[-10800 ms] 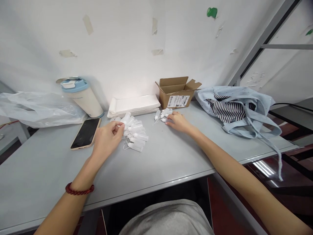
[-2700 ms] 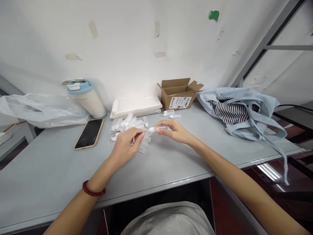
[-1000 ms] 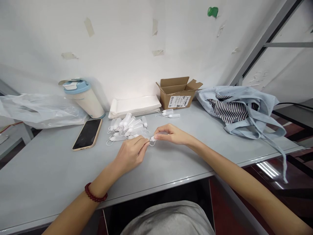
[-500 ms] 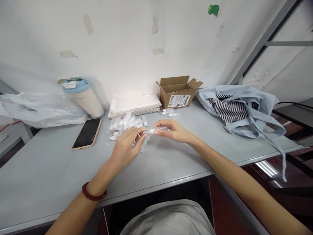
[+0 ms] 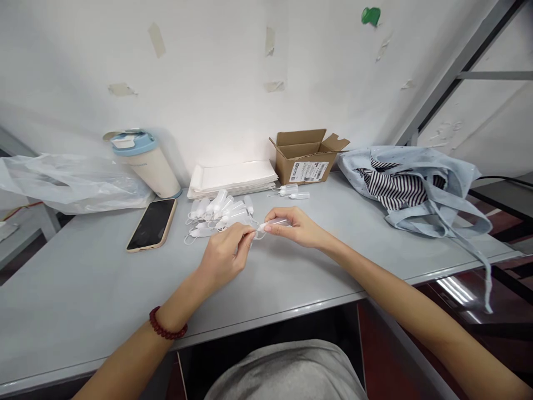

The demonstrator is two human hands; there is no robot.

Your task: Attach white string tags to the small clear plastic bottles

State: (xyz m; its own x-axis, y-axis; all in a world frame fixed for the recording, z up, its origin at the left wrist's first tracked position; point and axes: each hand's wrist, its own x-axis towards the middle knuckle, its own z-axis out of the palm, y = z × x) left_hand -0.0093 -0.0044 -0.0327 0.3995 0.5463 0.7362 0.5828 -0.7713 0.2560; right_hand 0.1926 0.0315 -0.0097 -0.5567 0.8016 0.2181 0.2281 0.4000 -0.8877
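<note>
Between finger and thumb, my right hand holds a small clear bottle with a white tip that points left. My left hand is pinched at that tip, where a thin white loop hangs; whatever its fingertips grip is too small to make out. Behind my left hand lies a pile of similar clear bottles with white caps and thin loops. Two more bottles lie apart from the pile, in front of the cardboard box.
An open cardboard box and a stack of white trays stand along the wall. At left are a phone, a tilted tumbler and a plastic bag. A light blue cloth bag lies at right.
My left fingertips have drawn slightly away from the bottle's white tip, and a loop now shows below it. The view has shifted slightly.
</note>
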